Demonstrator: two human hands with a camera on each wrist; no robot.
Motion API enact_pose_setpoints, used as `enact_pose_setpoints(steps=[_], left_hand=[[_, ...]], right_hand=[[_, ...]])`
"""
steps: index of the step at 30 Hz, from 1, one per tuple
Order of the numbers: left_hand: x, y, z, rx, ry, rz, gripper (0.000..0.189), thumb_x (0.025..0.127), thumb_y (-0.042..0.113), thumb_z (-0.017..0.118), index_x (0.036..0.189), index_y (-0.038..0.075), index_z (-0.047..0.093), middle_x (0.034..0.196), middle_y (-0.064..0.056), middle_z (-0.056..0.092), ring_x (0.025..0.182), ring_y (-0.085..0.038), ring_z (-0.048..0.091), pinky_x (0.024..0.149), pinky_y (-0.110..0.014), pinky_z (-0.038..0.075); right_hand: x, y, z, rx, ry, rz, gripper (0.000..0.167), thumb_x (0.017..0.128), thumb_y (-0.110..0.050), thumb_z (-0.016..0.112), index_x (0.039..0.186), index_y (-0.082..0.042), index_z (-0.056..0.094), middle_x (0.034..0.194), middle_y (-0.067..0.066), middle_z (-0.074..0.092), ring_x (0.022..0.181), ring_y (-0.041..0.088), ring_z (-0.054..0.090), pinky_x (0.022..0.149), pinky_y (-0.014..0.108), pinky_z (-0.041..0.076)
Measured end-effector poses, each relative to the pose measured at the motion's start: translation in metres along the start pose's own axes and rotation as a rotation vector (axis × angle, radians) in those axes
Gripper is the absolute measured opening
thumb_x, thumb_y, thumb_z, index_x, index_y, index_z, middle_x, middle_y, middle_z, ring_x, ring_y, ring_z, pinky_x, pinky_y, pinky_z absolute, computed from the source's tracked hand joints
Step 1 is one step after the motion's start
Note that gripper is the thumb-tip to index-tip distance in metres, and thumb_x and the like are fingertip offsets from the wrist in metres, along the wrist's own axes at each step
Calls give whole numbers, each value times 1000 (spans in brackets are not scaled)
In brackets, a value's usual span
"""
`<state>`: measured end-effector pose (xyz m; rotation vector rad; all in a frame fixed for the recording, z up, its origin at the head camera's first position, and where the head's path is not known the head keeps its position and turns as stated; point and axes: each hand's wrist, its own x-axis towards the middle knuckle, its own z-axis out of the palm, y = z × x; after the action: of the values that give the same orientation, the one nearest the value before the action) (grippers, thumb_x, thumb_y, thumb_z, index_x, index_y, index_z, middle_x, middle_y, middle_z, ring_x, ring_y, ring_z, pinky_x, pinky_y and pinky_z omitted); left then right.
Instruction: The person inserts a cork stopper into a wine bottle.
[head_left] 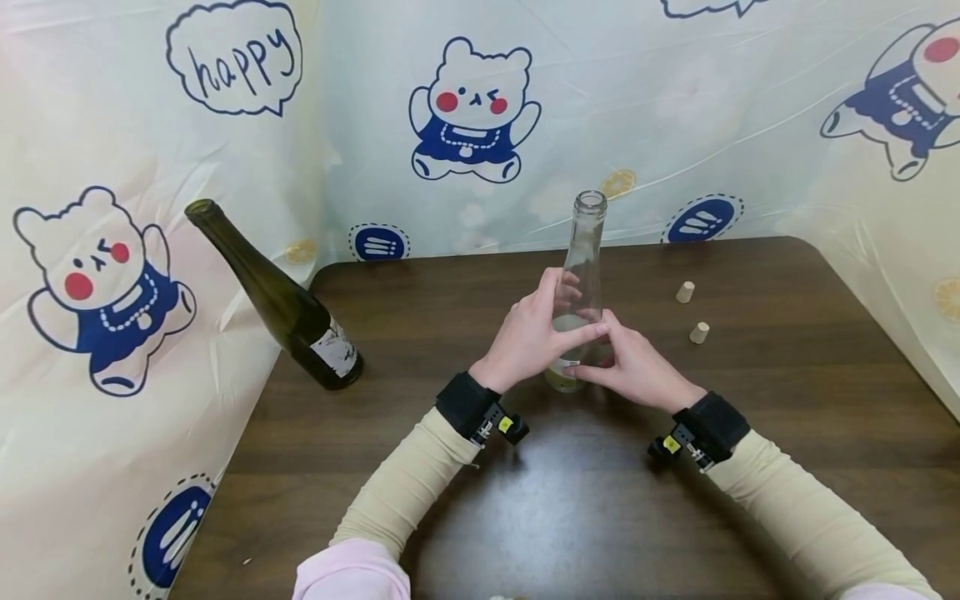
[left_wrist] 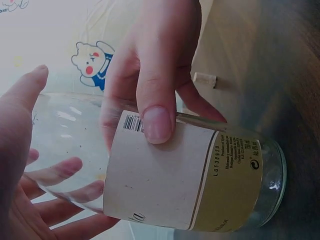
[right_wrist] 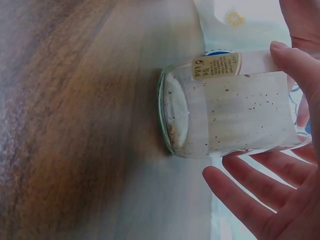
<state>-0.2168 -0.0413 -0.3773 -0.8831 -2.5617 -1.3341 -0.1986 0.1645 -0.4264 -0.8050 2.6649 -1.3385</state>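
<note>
A clear glass bottle (head_left: 587,242) stands upright near the middle of the wooden table. Its label (left_wrist: 160,180) is white with a gold band, and dark specks dot the glass in the right wrist view. My left hand (head_left: 528,333) holds it around the middle, thumb across the front and fingers behind, seen through the glass. Lower down, my right hand (head_left: 637,362) grips the other side, its thumb (left_wrist: 157,122) pressing on the label. The right fingers (right_wrist: 250,200) reach behind the bottle. Both thumbs overlap in the head view.
A dark green bottle (head_left: 281,308) with a torn white label stands at the table's left. Two small corks (head_left: 685,292) rest on the right side, beyond my right hand. A patterned cloth (head_left: 600,108) hangs along the back and sides. A tiny chip (head_left: 247,561) lies near the front left.
</note>
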Motion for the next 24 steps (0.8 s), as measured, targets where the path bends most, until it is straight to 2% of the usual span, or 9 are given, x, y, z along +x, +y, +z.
enact_pose_setpoints(steps=[4, 9, 11, 15, 17, 20, 24], left_hand=[[-1, -1, -1, 9, -6, -2, 67, 89, 51, 77, 135, 19, 39, 125, -1, 62, 113, -20, 66, 90, -40, 54], [-1, -2, -2, 17, -8, 1, 67, 89, 48, 78, 133, 18, 39, 124, 0, 61, 112, -14, 65, 88, -37, 55], [0, -3, -1, 14, -5, -1, 66, 89, 47, 79, 133, 18, 39, 124, 1, 61, 112, -11, 65, 87, -35, 55], [-1, -3, 0, 8, 0, -5, 67, 89, 47, 78, 134, 19, 38, 125, -1, 61, 111, -13, 65, 86, -33, 55], [-1, -3, 1, 4, 4, -5, 67, 89, 48, 78, 133, 18, 38, 125, -2, 62, 111, -14, 66, 86, -32, 55], [-1, -3, 2, 4, 9, -8, 67, 89, 49, 77, 133, 18, 38, 124, -1, 62, 110, -13, 66, 87, -32, 55], [-2, -3, 4, 10, 11, -7, 66, 89, 48, 78, 132, 18, 38, 123, 0, 62, 109, -12, 66, 87, -31, 54]], right_hand=[[0, 3, 2, 0, 7, -2, 80, 87, -44, 81, 146, -14, 36, 153, 9, 47, 100, 17, 68, 79, 39, 58], [-5, 9, -5, -43, -16, 1, 70, 86, -42, 83, 142, -19, 46, 132, 4, 63, 105, 22, 67, 84, 45, 57], [-7, 13, -13, -99, -18, 0, 62, 86, -38, 84, 137, -19, 55, 124, 4, 67, 108, 25, 66, 88, 48, 55], [-9, 24, -41, -305, 38, 31, 50, 88, -34, 83, 128, -10, 66, 125, 9, 66, 117, 32, 61, 97, 55, 47], [-11, 32, -58, -411, 75, 72, 49, 88, -34, 82, 126, -7, 67, 127, 13, 64, 122, 35, 55, 99, 58, 43], [-15, 46, -85, -503, 101, 164, 53, 89, -34, 82, 128, -3, 65, 132, 21, 58, 125, 42, 48, 98, 64, 41], [-25, 65, -109, -558, 33, 306, 61, 92, -40, 77, 132, 3, 60, 132, 31, 52, 121, 49, 47, 91, 69, 43]])
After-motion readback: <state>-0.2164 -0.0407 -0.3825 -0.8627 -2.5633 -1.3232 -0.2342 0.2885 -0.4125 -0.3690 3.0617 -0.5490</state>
